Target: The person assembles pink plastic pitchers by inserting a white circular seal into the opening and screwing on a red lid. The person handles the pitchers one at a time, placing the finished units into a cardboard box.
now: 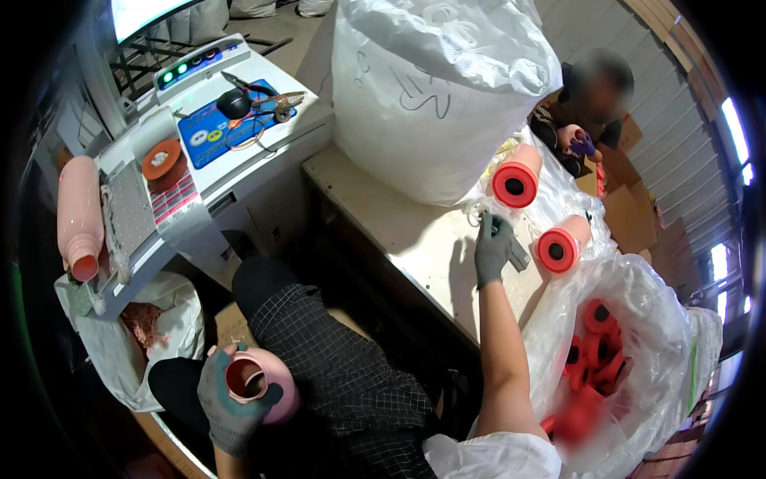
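My left hand [233, 399], in a grey glove, is wrapped round a pink bottle [281, 382], held low beside my leg with its open mouth facing up. Over the white table [431, 247] is my right hand [493, 249], also gloved in grey, its fingers bent beside some thin white rings [476, 209]. Whether a ring is between the fingertips is too small to tell. A grey block [519, 257] lies right by that hand. Two pink cylinders with red ends, one farther [515, 185] and one nearer [557, 250], lie to its right.
A big white sack [439, 104] holding white rings stands at the back. At right, a clear plastic bag [654, 319] contains several red parts [600, 351]. On the left, a white machine [263, 152] carries pliers and another pink bottle [80, 207]. Another person [594, 96] sits far right.
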Tool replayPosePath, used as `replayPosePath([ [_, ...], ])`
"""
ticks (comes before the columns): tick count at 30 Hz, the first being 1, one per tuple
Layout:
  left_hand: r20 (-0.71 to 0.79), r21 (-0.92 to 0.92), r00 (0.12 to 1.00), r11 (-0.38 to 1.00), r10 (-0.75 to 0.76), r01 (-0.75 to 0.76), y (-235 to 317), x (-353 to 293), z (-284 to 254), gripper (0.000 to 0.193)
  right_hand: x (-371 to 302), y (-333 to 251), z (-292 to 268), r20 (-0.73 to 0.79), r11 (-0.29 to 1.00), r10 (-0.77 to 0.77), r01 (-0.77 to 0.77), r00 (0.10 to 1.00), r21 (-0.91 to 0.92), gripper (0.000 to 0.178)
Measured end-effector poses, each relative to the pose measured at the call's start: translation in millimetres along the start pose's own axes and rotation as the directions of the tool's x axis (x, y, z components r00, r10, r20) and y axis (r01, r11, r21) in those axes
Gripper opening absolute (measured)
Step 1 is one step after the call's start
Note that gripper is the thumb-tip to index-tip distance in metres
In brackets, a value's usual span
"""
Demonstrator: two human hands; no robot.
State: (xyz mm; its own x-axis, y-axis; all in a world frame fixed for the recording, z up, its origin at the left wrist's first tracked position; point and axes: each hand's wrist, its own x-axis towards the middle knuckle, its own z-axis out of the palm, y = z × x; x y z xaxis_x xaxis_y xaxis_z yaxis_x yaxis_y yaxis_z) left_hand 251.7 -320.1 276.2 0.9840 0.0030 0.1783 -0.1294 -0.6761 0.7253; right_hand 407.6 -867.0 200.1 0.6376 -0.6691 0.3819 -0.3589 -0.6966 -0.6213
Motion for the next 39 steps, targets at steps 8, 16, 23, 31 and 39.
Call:
replayPosePath([
  [8, -0.022, 0.025, 0.998, 0.998, -0.052, 0.052, 15, -1, 6, 0.085, 52, 37, 29, -0.028, 0.963, 0.150, -0.153, 0.988, -0.223, 0.047],
  [16, -0.037, 0.149, 0.998, 0.988, 0.041, -0.035, 15, 10, 2, 0.122, -80, -102, 4, 0.591, 0.751, 0.077, -0.436, 0.803, 0.495, 0.023],
  [23, -0.022, 0.264, 0.896, 0.867, 0.443, -0.422, 35, 17, -14, 0.074, -214, -277, -30, 0.268, 0.269, -0.962, 0.371, 0.053, 0.889, 0.023],
  [31, -0.074, 0.157, 0.958, 0.952, 0.278, -0.264, 9, -8, -33, 0.042, -245, -296, -47, 0.181, 0.085, -0.968, 0.447, -0.176, 0.890, 0.053],
  [39, 0.048, 0.422, 0.839, 0.750, 0.542, -0.509, 9, -7, -41, 0.036, -255, -286, -58, 0.246, 0.121, -0.958, 0.564, -0.150, 0.817, 0.034],
])
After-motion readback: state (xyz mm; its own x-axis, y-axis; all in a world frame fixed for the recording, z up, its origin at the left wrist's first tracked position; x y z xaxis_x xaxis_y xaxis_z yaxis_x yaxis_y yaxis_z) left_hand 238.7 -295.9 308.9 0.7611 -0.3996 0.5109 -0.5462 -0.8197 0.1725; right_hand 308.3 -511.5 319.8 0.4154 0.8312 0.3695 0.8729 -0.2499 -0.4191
